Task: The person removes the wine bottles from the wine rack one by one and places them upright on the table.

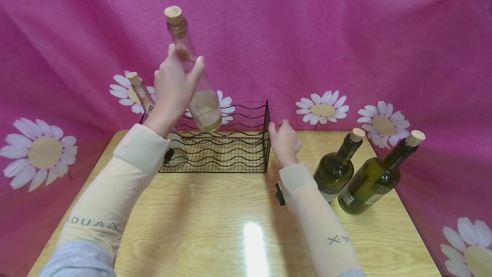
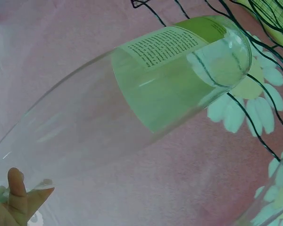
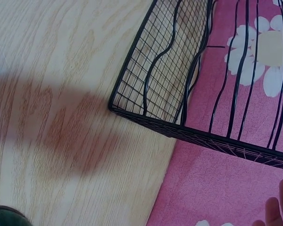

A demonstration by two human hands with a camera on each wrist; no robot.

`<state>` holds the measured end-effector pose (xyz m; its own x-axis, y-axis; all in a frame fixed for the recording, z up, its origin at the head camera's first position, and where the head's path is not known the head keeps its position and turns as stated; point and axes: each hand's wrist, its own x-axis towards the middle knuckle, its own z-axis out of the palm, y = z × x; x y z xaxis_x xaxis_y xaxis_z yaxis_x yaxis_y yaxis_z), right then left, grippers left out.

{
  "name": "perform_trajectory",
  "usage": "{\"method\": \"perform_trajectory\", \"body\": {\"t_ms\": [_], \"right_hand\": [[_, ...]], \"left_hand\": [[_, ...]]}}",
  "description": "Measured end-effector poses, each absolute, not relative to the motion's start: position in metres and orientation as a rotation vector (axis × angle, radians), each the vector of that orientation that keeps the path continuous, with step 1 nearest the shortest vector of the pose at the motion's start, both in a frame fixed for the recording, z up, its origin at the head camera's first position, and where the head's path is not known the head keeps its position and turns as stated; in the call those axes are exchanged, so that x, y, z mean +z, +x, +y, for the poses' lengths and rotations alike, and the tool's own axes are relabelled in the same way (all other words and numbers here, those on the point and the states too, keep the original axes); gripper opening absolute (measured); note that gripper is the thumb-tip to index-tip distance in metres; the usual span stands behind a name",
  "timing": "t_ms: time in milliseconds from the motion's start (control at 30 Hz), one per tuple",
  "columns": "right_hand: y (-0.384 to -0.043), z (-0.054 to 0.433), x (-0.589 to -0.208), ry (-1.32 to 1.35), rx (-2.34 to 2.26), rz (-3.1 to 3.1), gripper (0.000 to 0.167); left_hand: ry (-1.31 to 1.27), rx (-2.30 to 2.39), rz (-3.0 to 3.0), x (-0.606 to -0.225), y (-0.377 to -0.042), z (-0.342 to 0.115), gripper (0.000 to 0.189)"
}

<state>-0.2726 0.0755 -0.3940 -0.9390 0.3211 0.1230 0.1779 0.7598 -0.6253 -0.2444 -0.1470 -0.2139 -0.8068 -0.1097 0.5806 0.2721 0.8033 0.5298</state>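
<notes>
My left hand (image 1: pixel 174 82) grips a clear, corked glass bottle (image 1: pixel 205 106) around its neck, holding it tilted above the wire rack. In the left wrist view the bottle's pale green label (image 2: pixel 165 47) faces the camera, and a finger and thumb show at the neck end. The black wire rack (image 1: pixel 219 166) has wavy rails and stands at the back of the table. My right hand (image 1: pixel 284 142) is beside the rack's right end panel, fingers loosely bent and fingertips close to its edge. The right wrist view catches only a few fingers (image 3: pixel 273 212) below that panel.
Another clear corked bottle (image 1: pixel 141 91) leans at the rack's left end, partly hidden by my left arm. Two dark green corked bottles (image 1: pixel 334 170) (image 1: pixel 369 183) stand on the wooden table (image 1: pixel 200 225) at right. A pink flowered cloth (image 1: pixel 246 33) hangs behind.
</notes>
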Motion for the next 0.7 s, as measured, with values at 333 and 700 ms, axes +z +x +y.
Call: {"method": "perform_trajectory", "body": {"t_ms": [333,700], "right_hand": [[-0.272,0.078,-0.393,-0.393,0.947,-2.737,0.037],[-0.272,0.081,-0.393,-0.400,0.997,-2.741,0.037]], "left_hand": [[-0.177,-0.845,-2.384,-0.204,-0.235,-0.133,0.036],[-0.231,-0.862,-2.414,-0.204,-0.228,-0.119,0.034]]}}
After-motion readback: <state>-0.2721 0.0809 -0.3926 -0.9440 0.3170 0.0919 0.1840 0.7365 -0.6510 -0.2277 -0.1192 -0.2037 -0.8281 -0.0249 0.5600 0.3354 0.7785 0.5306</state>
